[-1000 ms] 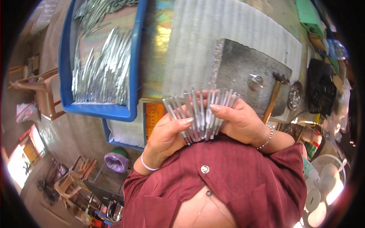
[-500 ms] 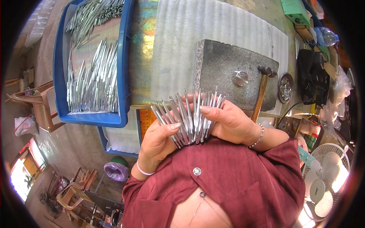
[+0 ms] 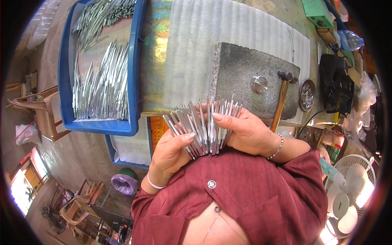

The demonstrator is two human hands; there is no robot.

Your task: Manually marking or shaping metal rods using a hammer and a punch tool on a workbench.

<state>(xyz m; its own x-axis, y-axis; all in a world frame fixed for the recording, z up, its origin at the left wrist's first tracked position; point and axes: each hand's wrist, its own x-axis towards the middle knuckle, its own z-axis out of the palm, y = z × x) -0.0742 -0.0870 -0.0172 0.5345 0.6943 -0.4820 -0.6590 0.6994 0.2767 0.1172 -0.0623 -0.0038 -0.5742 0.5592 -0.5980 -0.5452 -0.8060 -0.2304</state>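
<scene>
A fanned bunch of thin, pointed silvery metal rods [image 3: 199, 128] is held close to my maroon shirt, tips pointing away from me. My left hand [image 3: 168, 152] is closed around the left side of the bunch, its thumb lying across the rods. From the other side my right hand [image 3: 250, 131] grips the same bunch, thumb pressed on the rods near the middle. Most of my other fingers are hidden behind them. More such rods [image 3: 105, 87] lie in rows inside a blue tray [image 3: 135, 69] at the left.
Beyond my hands, a dark stone slab [image 3: 241, 67] rests on white foam sheeting [image 3: 196, 36]. The slab carries a round metal piece [image 3: 259, 84] and a hammer [image 3: 280, 100]. A round dish of small metal bits [image 3: 307, 96] stands to its right. A fan [image 3: 347, 196] is at lower right.
My right thumb has slid slightly left across the rods. Both hands keep hold of the bunch in nearly the same place.
</scene>
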